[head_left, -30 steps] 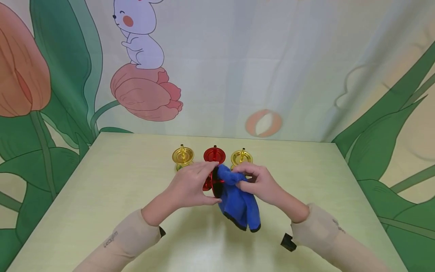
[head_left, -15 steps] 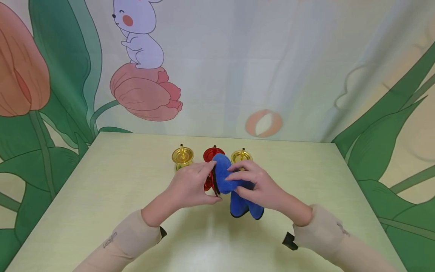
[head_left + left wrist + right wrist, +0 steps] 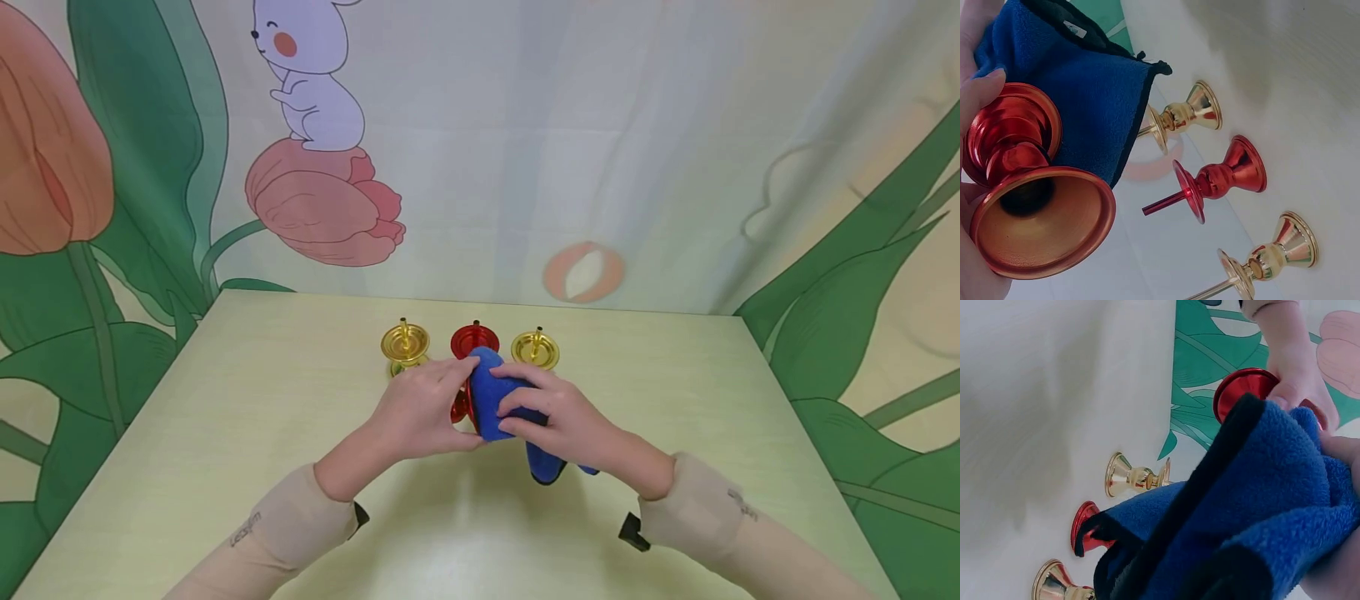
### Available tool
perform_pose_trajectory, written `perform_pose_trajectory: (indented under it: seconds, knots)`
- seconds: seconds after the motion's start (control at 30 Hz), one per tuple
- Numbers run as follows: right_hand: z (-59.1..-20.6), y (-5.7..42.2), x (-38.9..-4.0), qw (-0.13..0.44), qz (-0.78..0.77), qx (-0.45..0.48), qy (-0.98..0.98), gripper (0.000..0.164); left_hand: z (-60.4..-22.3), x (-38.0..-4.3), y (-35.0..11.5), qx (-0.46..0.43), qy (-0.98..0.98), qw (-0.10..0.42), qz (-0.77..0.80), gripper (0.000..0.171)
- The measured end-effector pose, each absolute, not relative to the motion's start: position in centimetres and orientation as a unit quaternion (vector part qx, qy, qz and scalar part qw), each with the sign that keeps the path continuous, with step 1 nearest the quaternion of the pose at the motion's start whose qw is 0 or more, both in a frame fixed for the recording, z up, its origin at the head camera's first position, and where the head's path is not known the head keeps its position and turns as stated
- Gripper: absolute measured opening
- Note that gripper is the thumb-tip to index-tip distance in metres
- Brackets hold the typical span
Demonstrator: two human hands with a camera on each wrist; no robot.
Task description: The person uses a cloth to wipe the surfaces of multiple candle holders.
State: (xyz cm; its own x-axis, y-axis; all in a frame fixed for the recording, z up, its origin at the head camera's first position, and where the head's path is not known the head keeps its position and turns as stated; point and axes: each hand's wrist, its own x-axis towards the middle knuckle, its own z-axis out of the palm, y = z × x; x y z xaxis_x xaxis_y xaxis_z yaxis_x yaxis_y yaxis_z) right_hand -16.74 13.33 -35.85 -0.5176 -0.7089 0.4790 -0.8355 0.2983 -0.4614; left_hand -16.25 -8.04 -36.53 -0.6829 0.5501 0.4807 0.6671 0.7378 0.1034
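Observation:
My left hand grips a shiny red candle holder, tipped on its side. Its hollow base faces the left wrist camera, and its dish end points toward the right hand. With curled fingers my right hand holds a blue cloth with dark edging against that dish end. Bunched cloth covers the dish and its spike in the head view. Part of the cloth hangs down below the right hand. In the right wrist view the cloth fills much of the foreground, the red holder's base showing behind it.
Behind the hands, three candle holders stand upright in a row on the pale table: a gold one at left, a red one in the middle and another gold one at right. A printed curtain hangs beyond.
The right hand has brought the cloth from beside the red holder onto its dish end, covering the dark underside opening seen earlier. The left hand keeps its grip in nearly the same place.

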Motion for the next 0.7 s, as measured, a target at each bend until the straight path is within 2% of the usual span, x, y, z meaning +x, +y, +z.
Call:
perform_pose_trajectory:
  seconds: [0.2, 0.27, 0.4, 0.5, 0.7]
  knots:
    - [-35.9, 13.0, -16.7, 0.144, 0.268, 0.487, -0.819, 0.038, -36.6, -16.3, -7.9, -0.342, -0.905, 0.215, -0.132, 0.084]
    - [-36.1, 12.8, -16.8, 0.169, 0.239, 0.501, -0.814, 0.04, -36.6, -16.3, -7.9, -0.349, -0.903, 0.216, -0.127, 0.082]
    - [-36.4, 12.6, -17.0, 0.198, 0.2, 0.51, -0.813, 0.034, -36.8, -16.2, -7.7, -0.363, -0.897, 0.224, -0.118, 0.08]
    - [-36.5, 12.5, -16.9, 0.159, 0.209, 0.487, -0.833, 0.03, -37.1, -16.2, -7.6, -0.382, -0.883, 0.25, -0.106, 0.08]
    - [-36.3, 12.6, -16.9, -0.018, 0.338, 0.356, -0.871, 0.029, -38.0, -16.3, -7.5, -0.422, -0.839, 0.34, -0.056, 0.084]
